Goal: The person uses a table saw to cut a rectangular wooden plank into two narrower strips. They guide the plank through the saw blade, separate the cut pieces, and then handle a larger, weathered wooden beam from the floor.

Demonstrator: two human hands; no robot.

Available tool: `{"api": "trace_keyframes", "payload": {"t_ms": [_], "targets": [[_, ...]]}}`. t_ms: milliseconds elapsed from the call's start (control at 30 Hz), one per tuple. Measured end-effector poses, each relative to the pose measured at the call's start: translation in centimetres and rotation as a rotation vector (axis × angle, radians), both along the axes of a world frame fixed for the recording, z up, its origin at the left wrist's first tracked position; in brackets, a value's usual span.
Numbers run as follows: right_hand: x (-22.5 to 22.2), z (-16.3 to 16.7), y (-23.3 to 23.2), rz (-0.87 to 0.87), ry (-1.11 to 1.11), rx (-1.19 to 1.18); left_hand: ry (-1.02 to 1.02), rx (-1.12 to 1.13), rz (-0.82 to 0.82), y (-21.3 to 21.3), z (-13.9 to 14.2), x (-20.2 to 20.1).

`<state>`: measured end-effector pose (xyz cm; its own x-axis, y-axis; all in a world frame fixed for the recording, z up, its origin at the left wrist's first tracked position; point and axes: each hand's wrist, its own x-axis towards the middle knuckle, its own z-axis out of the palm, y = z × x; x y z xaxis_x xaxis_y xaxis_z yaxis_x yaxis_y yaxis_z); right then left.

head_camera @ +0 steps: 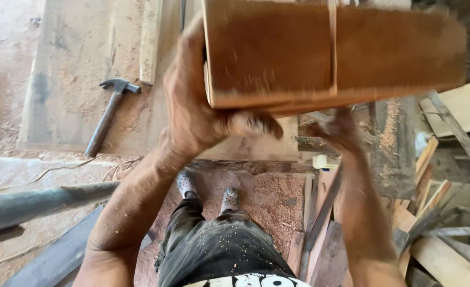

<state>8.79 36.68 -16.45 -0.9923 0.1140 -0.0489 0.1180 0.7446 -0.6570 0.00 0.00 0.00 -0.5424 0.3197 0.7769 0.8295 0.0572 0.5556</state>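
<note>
A wide reddish-brown wooden board point(309, 53), blurred by motion, fills the top of the head view, lifted in front of me. My left hand point(198, 106) grips its left end, thumb curled under the lower edge. My right hand point(338, 130) is under the board's lower edge near the middle, fingers bent against it; whether it truly grips is blurred. Both forearms are dusted with sawdust. Below them I see my dark trousers and grey shoes point(208, 191).
A claw hammer point(107, 114) lies on a sawdust-covered slab point(70, 79) at the left. A grey pipe point(38, 204) crosses the lower left. Planks and offcuts point(431, 212) pile up at the right. Sawdust covers the floor point(267, 196).
</note>
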Motion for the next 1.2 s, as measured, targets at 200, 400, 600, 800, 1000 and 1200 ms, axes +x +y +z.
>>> {"api": "trace_keyframes", "payload": {"t_ms": [200,400,600,800,1000,1200], "targets": [[-5.3,-5.9,-9.9,0.049,0.348,-0.981,-0.074,-0.057,0.09,-2.0,2.6,-1.9],[-2.6,-2.6,-14.2,-0.136,0.315,-1.168,-0.32,-0.098,0.146,-2.0,2.5,-6.5],[-3.8,-2.3,-16.5,-0.17,0.276,-1.201,-0.35,0.046,0.154,-5.6,-6.6,-8.0],[-3.5,-3.2,-15.1,-0.575,0.012,-0.993,-0.922,-0.203,0.138,-10.0,-20.6,5.6],[-3.6,-9.4,-19.3,-0.659,-0.393,-0.885,-1.046,-0.343,0.18,-11.6,-32.2,17.7],[-5.3,-14.1,-21.0,-0.631,-0.539,-1.058,-1.419,0.011,0.149,-12.9,-33.4,20.4]]}}
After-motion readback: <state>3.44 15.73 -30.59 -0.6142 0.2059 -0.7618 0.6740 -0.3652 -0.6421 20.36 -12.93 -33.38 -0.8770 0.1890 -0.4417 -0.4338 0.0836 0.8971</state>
